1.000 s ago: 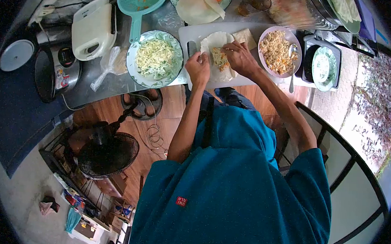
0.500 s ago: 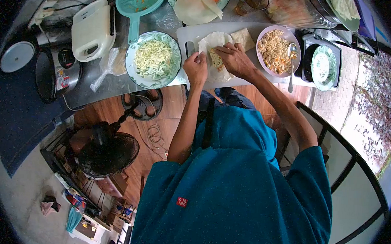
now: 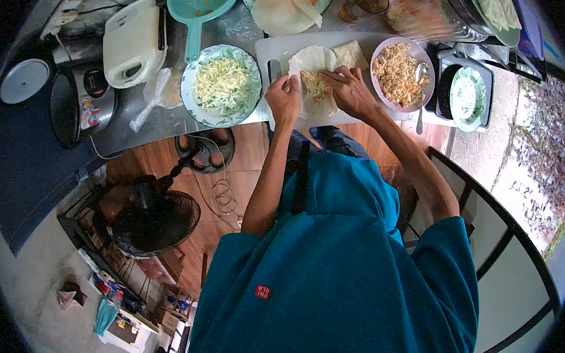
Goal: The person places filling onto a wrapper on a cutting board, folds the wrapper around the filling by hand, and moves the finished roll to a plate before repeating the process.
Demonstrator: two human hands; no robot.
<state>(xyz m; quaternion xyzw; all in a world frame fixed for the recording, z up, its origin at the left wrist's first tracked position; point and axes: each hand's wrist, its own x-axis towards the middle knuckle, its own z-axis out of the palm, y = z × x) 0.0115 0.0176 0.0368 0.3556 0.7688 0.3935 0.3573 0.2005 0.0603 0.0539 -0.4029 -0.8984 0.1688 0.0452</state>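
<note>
On a white cutting board (image 3: pixel 271 48) lies a round pale wrapper (image 3: pixel 308 56) with a chopped orange and yellow filling (image 3: pixel 315 86) on it. My left hand (image 3: pixel 283 99) is closed at the wrapper's left edge, with the fingertips pinched together; what they hold is too small to make out. My right hand (image 3: pixel 351 92) reaches in from the right, its fingers extended over the right side of the filling. Beyond it a folded wrapper (image 3: pixel 351 53) rests on the board. A pink bowl of filling (image 3: pixel 400 74) with a spoon (image 3: pixel 419 123) stands to the right.
Left of the board is a plate of shredded cabbage (image 3: pixel 222 85). Farther back are a green strainer (image 3: pixel 204 3), a plate with wrappers (image 3: pixel 283 9) and a glass (image 3: pixel 364 5). A white sandwich maker (image 3: pixel 134 44) stands left; a stove holding a plate (image 3: pixel 467 97) stands right.
My right hand has shifted slightly right and down, and more of the filling shows on the wrapper. My left hand has barely moved.
</note>
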